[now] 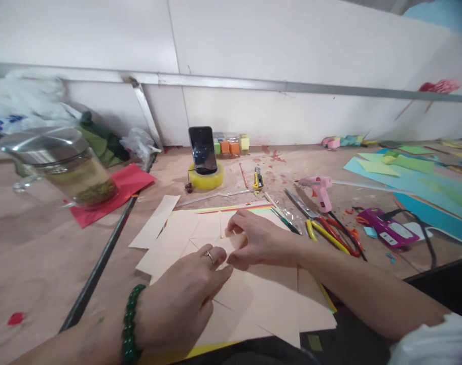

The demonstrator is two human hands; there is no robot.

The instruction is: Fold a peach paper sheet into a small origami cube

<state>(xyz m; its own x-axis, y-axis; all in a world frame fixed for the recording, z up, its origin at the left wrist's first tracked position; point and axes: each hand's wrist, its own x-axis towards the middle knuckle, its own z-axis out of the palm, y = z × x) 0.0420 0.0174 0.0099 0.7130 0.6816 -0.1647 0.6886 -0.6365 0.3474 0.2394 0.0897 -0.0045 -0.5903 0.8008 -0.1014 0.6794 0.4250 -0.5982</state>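
Note:
Sheets of cream paper lie stacked in front of me, with coloured sheets showing under their edges. My left hand, with a ring and a green bead bracelet, rests on the stack, fingers slightly bent and apart. Beside it, my right hand is curled, thumb and fingers closed around a small cream paper piece that is partly hidden. Both hands' fingertips nearly meet over the stack. Thin cut or fold lines run across the paper around them.
A phone stands in a yellow tape roll behind the stack. To the right lie scissors, a pink glue gun and a purple device. A glass tea mug stands left on red paper. A cutter lies behind.

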